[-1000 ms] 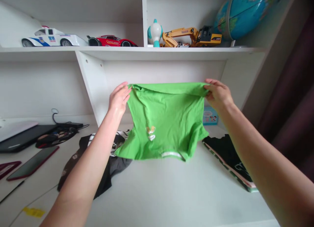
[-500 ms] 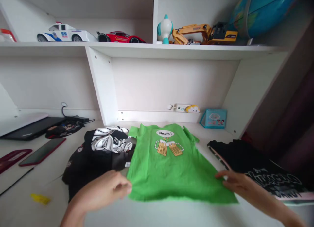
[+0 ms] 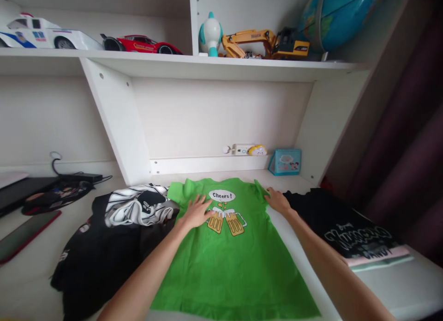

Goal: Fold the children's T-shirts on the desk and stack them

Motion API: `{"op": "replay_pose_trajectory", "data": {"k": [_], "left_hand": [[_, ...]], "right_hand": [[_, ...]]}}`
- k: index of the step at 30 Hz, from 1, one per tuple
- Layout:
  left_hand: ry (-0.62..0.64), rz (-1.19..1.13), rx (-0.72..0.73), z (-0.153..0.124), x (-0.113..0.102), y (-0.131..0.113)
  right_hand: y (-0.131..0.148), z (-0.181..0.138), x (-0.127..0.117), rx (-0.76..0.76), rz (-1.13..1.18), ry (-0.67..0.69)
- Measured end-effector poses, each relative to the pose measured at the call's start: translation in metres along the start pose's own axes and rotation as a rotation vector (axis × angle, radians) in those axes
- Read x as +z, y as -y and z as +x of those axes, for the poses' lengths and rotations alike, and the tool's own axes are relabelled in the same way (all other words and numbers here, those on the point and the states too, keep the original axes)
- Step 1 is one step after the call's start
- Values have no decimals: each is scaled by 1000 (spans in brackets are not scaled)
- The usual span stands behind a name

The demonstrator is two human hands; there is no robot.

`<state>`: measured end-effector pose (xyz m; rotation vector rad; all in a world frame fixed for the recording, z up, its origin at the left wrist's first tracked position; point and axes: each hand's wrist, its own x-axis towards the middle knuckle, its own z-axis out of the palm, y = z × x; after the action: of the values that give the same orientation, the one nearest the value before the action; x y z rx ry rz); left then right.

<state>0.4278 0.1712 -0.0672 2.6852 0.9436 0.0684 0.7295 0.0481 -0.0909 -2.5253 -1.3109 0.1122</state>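
A green T-shirt [image 3: 224, 275] lies spread front side up on the white desk, with a "Cheers!" bubble and two beer mugs printed on its chest. My left hand [image 3: 196, 213] rests flat on the upper chest beside the print, fingers spread. At the sleeve on the right, my right hand [image 3: 278, 201] has its fingertips closed on the edge of the fabric. That sleeve stands partly folded up.
Left of the shirt are black clothes [image 3: 100, 261] with a striped white garment [image 3: 138, 205] on top. Folded dark clothing [image 3: 342, 228] lies at right. A phone [image 3: 27, 235], desk calendar [image 3: 285, 162] and power strip [image 3: 242, 149] are around. Toys line the shelf [image 3: 221, 69] above.
Both hands have moved from the shirt's bottom hem up to its chest and right sleeve. The shirt now lies flatter, its hem nearer to me. The view has shifted to the right.
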Motion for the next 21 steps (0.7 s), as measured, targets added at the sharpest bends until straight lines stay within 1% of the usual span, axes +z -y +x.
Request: {"op": "replay_pose_trajectory", "data": {"k": [2,5,9,12,15,18,19,21], "left_hand": [[7,-7,-32,3,14,13],[6,-6,-72,-3,22,20],[66,-11,-141,-5,19,7],[87,-6,-164,2,14,-1],[34,46,-198,14,10,7],[11,91,-251,27,11,29],[9,97,-257,32,12,38],[1,98,-242,38,12,54]], "right_hand": [[3,10,5,25,-48,3],[2,24,-2,-8,-107,-3],[0,43,-27,23,-190,-87],[12,50,-34,11,-230,-78],[38,41,-19,-114,-221,-2],[62,20,10,-263,-175,114],[67,13,20,-284,-160,150],[71,-1,36,-278,-139,193]]}}
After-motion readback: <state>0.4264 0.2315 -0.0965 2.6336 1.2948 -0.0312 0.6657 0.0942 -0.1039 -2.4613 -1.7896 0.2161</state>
